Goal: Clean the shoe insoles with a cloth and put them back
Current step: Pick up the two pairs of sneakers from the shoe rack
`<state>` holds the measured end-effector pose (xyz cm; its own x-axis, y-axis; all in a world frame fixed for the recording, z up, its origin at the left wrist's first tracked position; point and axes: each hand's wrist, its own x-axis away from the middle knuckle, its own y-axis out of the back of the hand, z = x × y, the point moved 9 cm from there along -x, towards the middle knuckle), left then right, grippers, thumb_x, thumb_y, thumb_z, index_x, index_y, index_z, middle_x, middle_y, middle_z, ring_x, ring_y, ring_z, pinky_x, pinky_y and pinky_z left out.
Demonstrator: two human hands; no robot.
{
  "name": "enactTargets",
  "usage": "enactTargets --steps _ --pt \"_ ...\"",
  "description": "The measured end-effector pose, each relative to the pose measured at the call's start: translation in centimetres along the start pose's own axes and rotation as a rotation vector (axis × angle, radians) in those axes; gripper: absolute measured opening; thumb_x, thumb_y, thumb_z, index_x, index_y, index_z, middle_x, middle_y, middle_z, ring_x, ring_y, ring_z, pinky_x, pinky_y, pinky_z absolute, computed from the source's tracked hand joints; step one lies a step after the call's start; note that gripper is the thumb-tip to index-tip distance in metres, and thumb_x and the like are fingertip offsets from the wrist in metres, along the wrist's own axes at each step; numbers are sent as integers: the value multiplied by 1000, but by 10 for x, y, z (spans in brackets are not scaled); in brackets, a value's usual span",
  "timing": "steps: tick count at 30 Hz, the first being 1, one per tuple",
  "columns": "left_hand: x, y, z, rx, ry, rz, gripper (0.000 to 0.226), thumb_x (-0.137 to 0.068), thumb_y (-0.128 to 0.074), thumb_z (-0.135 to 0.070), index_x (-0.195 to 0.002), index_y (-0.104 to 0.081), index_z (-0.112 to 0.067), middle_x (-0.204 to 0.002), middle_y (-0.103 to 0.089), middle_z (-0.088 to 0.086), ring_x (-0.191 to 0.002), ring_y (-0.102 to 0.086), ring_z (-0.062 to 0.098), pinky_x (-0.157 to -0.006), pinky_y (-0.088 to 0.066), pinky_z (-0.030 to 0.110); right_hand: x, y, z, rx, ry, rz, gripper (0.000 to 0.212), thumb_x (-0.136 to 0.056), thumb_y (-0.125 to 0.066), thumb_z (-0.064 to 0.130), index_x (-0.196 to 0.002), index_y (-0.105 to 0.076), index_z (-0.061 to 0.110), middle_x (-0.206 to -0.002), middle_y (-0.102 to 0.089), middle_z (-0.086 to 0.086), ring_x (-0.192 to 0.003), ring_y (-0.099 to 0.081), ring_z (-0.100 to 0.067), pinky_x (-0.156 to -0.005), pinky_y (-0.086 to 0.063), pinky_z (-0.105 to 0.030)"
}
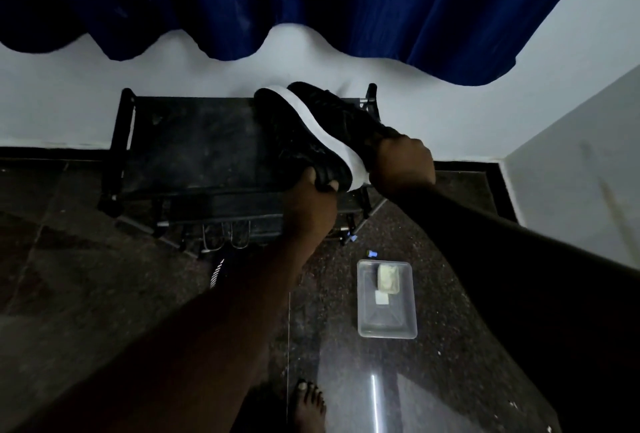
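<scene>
Between the two sets of fingers, a black shoe with a white midsole is held tilted on its side, above the top of a dark shoe rack. The left hand curls its fingertips over the heel end of the outsole. The right hand clasps the upper by the collar, with its fingers hidden behind the shoe.

No insole shows; it is probably inside, so the step looks like getting the shoe ready to draw it out. Well below the hands, a clear tray on the floor holds a pale folded cloth. Next, one hand likely needs to let go, reach into the opening and pinch the insole's heel edge while the other steadies the shoe.
</scene>
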<state>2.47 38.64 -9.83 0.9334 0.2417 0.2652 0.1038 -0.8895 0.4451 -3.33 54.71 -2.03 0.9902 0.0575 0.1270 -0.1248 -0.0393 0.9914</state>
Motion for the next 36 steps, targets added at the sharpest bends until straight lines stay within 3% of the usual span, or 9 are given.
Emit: enactTargets --steps 3,8,14,17,20,25,28,36 --pt "11 28 -20 -108 -61 5 46 -86 -79 -35 -118 -63 -6 -120 -71 15 -114 -64 31 -98 -49 39 25 11 10 -30 32 21 48 -87 -67 21 -135 -58 22 -122 -67 -17 -105 -66 -44 -84 -54 -45" --pt "16 70 -46 -215 -184 58 41 -87 -78 -34 -117 -64 -9 -117 -70 15 -112 -63 33 -99 -49 44 73 39 30 -76 47 -22 45 -88 -68 30 -131 -61 18 -126 -66 -15 -101 -67 -45 -82 -54 -45" --pt "76 108 -52 -435 -361 204 26 -78 -78 -31 -97 -65 -19 -97 -69 8 -94 -66 33 -82 -52 41 166 43 42 -57 15 -13 38 -92 -65 34 -126 -60 19 -130 -65 -13 -88 -69 -45 -69 -52 -42" --pt "112 125 -50 -556 -457 295 22 -81 -81 -24 -95 -65 -17 -100 -66 6 -97 -63 30 -79 -48 37 213 42 54 -38 22 52 34 -91 -64 33 -121 -64 17 -120 -70 -13 -80 -69 -44 -63 -50 -40" --pt "139 134 -41 -654 -508 365 23 -84 -79 -29 -96 -63 -16 -98 -66 2 -97 -63 27 -77 -48 35 248 34 68 -19 4 164 36 -93 -57 33 -126 -61 18 -123 -67 -12 -86 -69 -43 -66 -46 -38" --pt "166 130 -25 -721 -524 455 21 -84 -75 -30 -91 -60 -17 -98 -67 4 -95 -64 30 -77 -49 36 275 10 86 -57 -40 293 41 -93 -58 24 -133 -58 20 -123 -68 -10 -98 -69 -37 -75 -52 -39" --pt "171 123 -1 -750 -480 462 18 -82 -72 -30 -90 -62 -17 -99 -69 5 -97 -64 31 -75 -45 34 277 -12 86 -127 -82 307 45 -92 -62 29 -136 -57 20 -117 -71 -8 -96 -70 -37 -73 -53 -38" --pt "157 53 98 -850 -267 542 25 -90 -66 -35 -106 -66 -17 -113 -69 9 -111 -62 32 -86 -44 38 254 -138 65 -187 -133 445 34 -89 -68 44 -108 -71 16 -93 -73 -9 -86 -72 -31 -62 -50 -32"
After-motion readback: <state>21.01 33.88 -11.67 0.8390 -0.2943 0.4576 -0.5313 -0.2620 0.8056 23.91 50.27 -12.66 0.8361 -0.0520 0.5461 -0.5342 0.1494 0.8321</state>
